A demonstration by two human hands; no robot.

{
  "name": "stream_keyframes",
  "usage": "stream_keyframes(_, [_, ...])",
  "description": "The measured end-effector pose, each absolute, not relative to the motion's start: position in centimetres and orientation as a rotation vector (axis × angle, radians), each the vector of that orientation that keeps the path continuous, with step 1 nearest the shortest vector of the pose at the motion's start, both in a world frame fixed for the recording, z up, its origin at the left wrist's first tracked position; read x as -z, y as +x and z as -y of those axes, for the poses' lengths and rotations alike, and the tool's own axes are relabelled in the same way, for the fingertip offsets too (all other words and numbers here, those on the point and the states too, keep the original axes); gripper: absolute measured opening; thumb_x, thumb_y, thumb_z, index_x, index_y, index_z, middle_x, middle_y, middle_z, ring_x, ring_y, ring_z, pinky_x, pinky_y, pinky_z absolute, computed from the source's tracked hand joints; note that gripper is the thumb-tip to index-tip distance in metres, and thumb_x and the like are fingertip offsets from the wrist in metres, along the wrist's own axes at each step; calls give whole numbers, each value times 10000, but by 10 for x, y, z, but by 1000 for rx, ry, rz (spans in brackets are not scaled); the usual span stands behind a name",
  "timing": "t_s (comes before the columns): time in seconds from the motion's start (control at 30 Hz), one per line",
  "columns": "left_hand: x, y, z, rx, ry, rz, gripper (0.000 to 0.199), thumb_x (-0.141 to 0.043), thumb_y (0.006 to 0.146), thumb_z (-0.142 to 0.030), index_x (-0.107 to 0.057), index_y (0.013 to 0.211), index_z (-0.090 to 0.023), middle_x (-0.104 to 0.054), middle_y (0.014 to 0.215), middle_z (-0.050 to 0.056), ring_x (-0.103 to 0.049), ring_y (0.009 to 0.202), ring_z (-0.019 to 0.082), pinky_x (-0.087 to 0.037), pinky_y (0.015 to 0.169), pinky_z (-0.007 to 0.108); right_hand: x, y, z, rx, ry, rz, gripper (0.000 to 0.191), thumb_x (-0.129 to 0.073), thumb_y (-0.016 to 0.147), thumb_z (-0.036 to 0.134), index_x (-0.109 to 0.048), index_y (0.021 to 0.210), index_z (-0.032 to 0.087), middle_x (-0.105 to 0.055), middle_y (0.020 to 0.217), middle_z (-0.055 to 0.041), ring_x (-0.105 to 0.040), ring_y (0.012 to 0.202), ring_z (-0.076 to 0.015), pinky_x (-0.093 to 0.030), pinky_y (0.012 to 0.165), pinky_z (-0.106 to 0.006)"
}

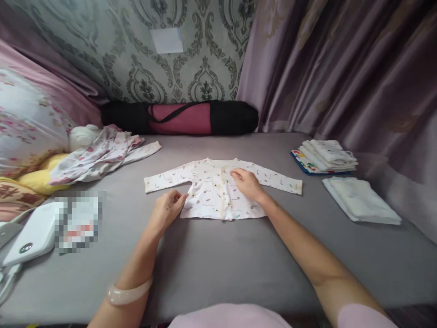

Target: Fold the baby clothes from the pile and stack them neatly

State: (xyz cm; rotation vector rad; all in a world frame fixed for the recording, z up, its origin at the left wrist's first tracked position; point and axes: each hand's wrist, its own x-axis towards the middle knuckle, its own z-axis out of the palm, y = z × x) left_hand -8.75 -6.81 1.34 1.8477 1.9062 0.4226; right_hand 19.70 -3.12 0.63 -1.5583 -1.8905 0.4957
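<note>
A small white long-sleeved baby shirt [208, 193] with a scattered print lies spread on the grey sheet, both sleeves stretched out sideways. Its front closure runs down the middle. My left hand [169, 208] is closed at the shirt's left side edge, below the armpit, with thumb and finger pinching the cloth. Over the right half of the chest, my right hand [246, 183] has its fingers curled together on the fabric beside the closure. That hand and forearm cover part of the shirt's right side.
Folded clothes [326, 157] are stacked at the right, with a folded white cloth [362, 200] nearer. Crumpled printed clothing [102, 155] lies at the left beside a yellow plush item [51, 175]. A white power bank [36, 232] sits near left. A black-and-maroon bag [180, 118] lies along the wall.
</note>
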Motion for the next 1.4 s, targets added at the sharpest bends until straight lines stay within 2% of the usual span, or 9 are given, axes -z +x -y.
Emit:
stream_keyframes(0.07, [-12,-84,67,-462,1895,-1862,333,-453,842,-492,-600,783,-199,-615,669,21,-530,640,168,-338,603,256,-7,231,34,-462,-1725,1799,301,-433,912,252,-706,1025,197,-734,974,-53,-656,896,-184,-468,815,-278])
stream_keyframes(0.23, [-9,-75,64,-473,2054,-1710,287,-432,873,-427,-605,820,-204,-622,691,9,-526,633,155,-345,608,256,-5,277,53,-362,-1936,1860,242,-478,889,268,-707,895,191,-724,872,-43,-627,807,-180,-403,711,-255])
stream_keyframes(0.4, [-15,-62,58,-310,2193,-1564,269,-407,893,-372,-611,841,-205,-660,813,31,-567,707,170,-368,624,261,-6,272,81,-470,-2093,1921,245,-482,888,342,-658,799,196,-685,759,-34,-585,691,-158,-322,599,-243])
stream_keyframes(0.67, [-30,-8,37,-278,2474,-1247,249,-405,914,-279,-634,866,-196,-676,909,68,-601,772,179,-412,653,261,-18,253,119,-581,-2180,1967,219,-506,893,375,-606,795,206,-683,811,-40,-581,719,-165,-275,583,-257])
stream_keyframes(0.9, [-33,73,-1,-320,2560,-899,200,-458,877,-191,-656,873,-162,-690,873,68,-625,776,163,-471,712,258,-10,248,124,-676,-2085,1695,214,-558,869,393,-619,841,190,-689,785,-46,-600,700,-163,-351,607,-246])
stream_keyframes(1.0, [-32,113,-16,-314,2595,-818,188,-480,869,-186,-660,921,-162,-700,929,67,-640,825,165,-493,770,267,-3,251,118,-882,-2057,1512,323,-510,890,456,-645,813,173,-675,674,-40,-589,563,-148,-380,556,-243])
stream_keyframes(1.1, [-27,150,-17,-274,2609,-772,217,-484,866,-177,-648,1004,-144,-698,1002,91,-647,900,181,-506,834,287,0,256,118,-1058,-2048,1445,362,-470,907,434,-647,737,168,-642,569,-23,-512,410,-120,-356,467,-238])
stream_keyframes(1.27, [-10,189,2,-312,2653,-722,287,-458,882,-190,-594,1131,-144,-651,1148,131,-612,1074,227,-492,950,347,0,259,125,-895,-1988,1602,268,-502,884,330,-645,711,183,-648,566,-18,-590,521,-149,-366,503,-228])
stream_keyframes(1.4, [2,179,7,-505,2698,-801,333,-414,896,-157,-515,1213,-140,-596,1247,159,-530,1225,249,-440,1045,410,1,259,126,-842,-2003,1665,239,-500,877,310,-662,751,188,-676,625,-38,-639,644,-179,-379,554,-238])
